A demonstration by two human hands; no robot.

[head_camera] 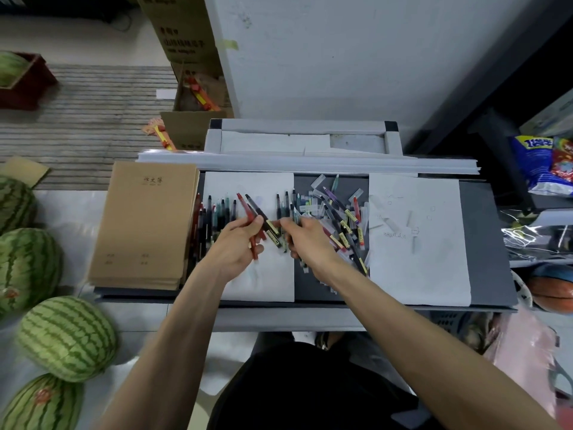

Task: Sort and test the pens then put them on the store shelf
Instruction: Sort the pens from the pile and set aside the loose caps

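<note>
Many pens lie on a dark grey table [483, 243]. A sorted row of pens [217, 212] lies at the left on a white sheet [263, 280]. A loose heap of pens and clear caps [341, 218] lies in the middle. My left hand [238, 243] grips a red pen [248, 212] and a black pen [263, 218] with a yellow label. My right hand [305, 238] holds several pens from the heap, its fingers curled round them. A second white sheet [415, 240] with test scribbles lies to the right.
A stack of brown notebooks [145, 225] sits at the table's left end. Several watermelons [66, 336] lie on the floor at left. Cardboard boxes [192, 88] stand behind. Snack bags [545, 162] and a basketball [552, 293] are at right.
</note>
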